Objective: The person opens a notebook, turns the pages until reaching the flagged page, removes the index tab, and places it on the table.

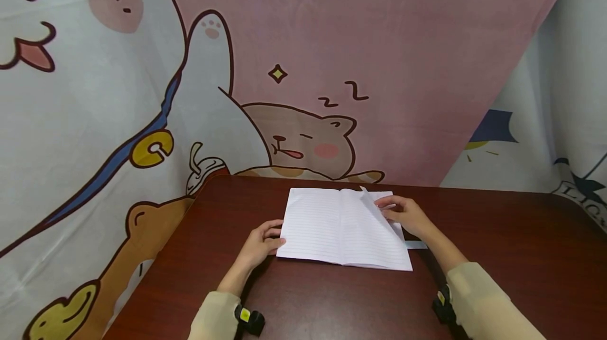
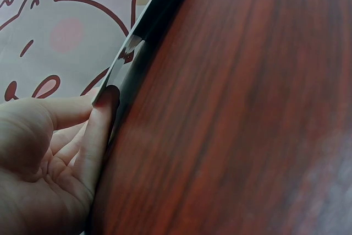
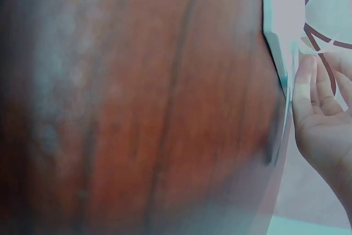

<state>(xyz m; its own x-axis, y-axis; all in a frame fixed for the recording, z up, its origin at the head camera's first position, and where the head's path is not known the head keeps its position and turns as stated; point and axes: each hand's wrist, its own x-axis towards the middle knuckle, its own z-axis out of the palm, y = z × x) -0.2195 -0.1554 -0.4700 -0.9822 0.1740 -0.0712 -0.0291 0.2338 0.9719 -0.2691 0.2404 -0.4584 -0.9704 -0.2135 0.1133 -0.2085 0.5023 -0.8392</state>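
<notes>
Head view: the left hand (image 1: 258, 245) pinches the notebook (image 1: 308, 232) at its nine o'clock edge, thumb above and fingers beneath; the notebook lies open, ruled side up, at twelve o'clock on the dark counter (image 1: 332, 303), near the far edge; a light, steady hold on the left should be enough to stop it sliding; in its right half a leaf (image 1: 372, 216) stands partly lifted, its top corner curling up at one o'clock; the right hand (image 1: 408, 216) meets it from two o'clock with fingers bent, though I cannot tell whether thumb and fingers are clamped on the paper or merely against it; to turn it well, separate just one sheet, lead its outer edge in a low arc toward nine o'clock, and avoid creasing that corner; farthest right, a pale strip (image 1: 416, 244) juts past the notebook at three o'clock.
</notes>
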